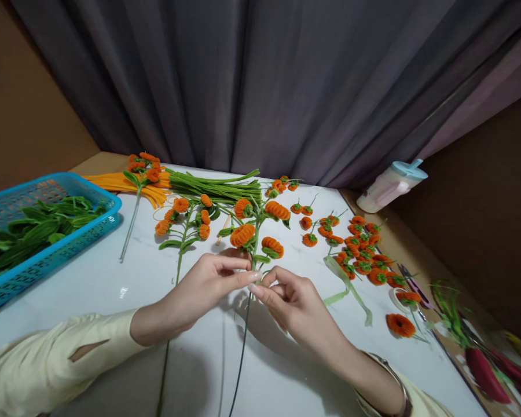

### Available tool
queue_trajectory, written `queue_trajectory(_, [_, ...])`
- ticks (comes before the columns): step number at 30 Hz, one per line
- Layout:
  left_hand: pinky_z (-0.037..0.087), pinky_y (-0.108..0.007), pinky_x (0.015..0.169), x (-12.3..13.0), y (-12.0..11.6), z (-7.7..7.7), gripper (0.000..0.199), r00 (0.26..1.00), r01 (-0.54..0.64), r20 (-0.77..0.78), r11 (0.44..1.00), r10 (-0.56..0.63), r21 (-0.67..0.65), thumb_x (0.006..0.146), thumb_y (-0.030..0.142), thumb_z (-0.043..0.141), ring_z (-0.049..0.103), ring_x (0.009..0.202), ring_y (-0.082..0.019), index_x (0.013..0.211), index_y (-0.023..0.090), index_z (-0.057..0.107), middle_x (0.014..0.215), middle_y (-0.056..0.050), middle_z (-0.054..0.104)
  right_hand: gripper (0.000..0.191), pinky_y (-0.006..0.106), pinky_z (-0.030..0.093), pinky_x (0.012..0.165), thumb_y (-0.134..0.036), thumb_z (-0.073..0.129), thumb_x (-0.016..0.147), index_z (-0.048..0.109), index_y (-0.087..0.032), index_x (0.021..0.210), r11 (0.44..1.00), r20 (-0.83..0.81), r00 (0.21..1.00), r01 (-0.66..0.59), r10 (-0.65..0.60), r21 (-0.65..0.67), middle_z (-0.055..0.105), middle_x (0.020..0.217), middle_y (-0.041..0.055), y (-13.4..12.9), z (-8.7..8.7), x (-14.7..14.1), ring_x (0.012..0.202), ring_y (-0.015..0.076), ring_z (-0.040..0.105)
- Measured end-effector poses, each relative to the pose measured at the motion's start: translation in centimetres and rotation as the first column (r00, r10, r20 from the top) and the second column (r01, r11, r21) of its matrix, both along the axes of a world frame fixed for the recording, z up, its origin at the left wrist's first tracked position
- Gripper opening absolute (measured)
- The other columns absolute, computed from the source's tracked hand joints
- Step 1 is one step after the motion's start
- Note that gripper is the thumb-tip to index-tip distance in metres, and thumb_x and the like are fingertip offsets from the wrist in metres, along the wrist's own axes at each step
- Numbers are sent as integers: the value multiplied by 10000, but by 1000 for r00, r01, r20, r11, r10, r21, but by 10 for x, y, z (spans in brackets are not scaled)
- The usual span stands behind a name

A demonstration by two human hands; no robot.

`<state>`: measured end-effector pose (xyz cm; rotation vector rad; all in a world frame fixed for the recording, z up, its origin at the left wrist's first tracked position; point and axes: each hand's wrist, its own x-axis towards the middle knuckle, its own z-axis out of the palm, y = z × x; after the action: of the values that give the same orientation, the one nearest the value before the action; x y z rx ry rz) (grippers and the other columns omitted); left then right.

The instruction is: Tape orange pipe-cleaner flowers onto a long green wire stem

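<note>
Before me stands a sprig of orange chenille pumpkins [242, 236] with green tops and small leaves, held upright over the table. My left hand [212, 281] pinches its green stem [254, 255] between thumb and fingers. Just below and to the right, my right hand [293, 301] is closed, thumb and index fingertips pressed at the same spot on the stem. Whether a bit of tape lies between those fingertips is too small to tell. The thin dark lower stem wire [244, 336] runs down toward me. A pale green tape strip [349, 286] lies right of my right hand.
At left, a blue basket [52, 246] holds green leaves. Orange chenille strips [108, 183] and green strips [217, 186] lie behind, near two more sprigs [183, 237]. Loose pumpkins [364, 252] cover the right side. A tumbler [391, 185], scissors [414, 286] and red-handled pliers [486, 373] sit farther right.
</note>
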<state>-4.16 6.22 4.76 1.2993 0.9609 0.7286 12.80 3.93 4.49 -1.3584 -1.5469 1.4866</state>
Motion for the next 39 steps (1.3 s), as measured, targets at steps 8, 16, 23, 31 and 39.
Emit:
queue_trajectory(8, [307, -209, 631, 3, 1, 1, 249, 990, -13, 135, 991, 31, -131, 777, 279, 641, 401, 700, -102, 571, 144, 611, 655, 29, 460, 255, 205, 158, 378, -363, 545, 847, 627, -123, 813, 1000, -86, 996, -1, 1, 3, 300, 442, -97, -4, -1, -1, 388, 47, 225])
queue_trajectory(16, [373, -235, 794, 2, 1, -3, 185, 970, -86, 207, 976, 128, -200, 775, 297, 662, 524, 868, -148, 702, 148, 743, 808, -35, 658, 250, 203, 165, 371, -346, 583, 826, 645, -109, 775, 999, -213, 977, 6, -16, -47, 330, 420, -98, 0, 2, -4, 365, 34, 237])
queue_trajectory(23, [365, -224, 700, 5, 1, -1, 149, 963, -52, 241, 959, 123, -280, 727, 279, 709, 510, 731, -109, 681, 140, 679, 712, 7, 613, 244, 206, 167, 369, -337, 595, 814, 629, -116, 716, 999, -216, 976, -19, 10, -40, 357, 429, -88, 2, 3, -5, 369, 32, 259])
queue_trajectory(31, [332, -232, 617, 3, 2, 3, 211, 981, -70, 156, 965, 112, -252, 697, 270, 707, 449, 629, -100, 601, 124, 589, 614, 24, 533, 266, 209, 229, 371, -372, 627, 803, 688, -113, 784, 980, -400, 916, -106, 29, -171, 300, 362, -113, 8, -11, -1, 315, 39, 252])
queue_trajectory(39, [347, -224, 608, 8, -4, 6, 260, 982, -55, 169, 985, 83, -162, 632, 245, 748, 406, 588, -88, 521, 129, 544, 549, 46, 457, 207, 230, 338, 450, -284, 667, 709, 603, -144, 571, 739, -780, 545, -653, 307, -166, 304, 307, -114, 37, -53, -1, 293, 55, 337])
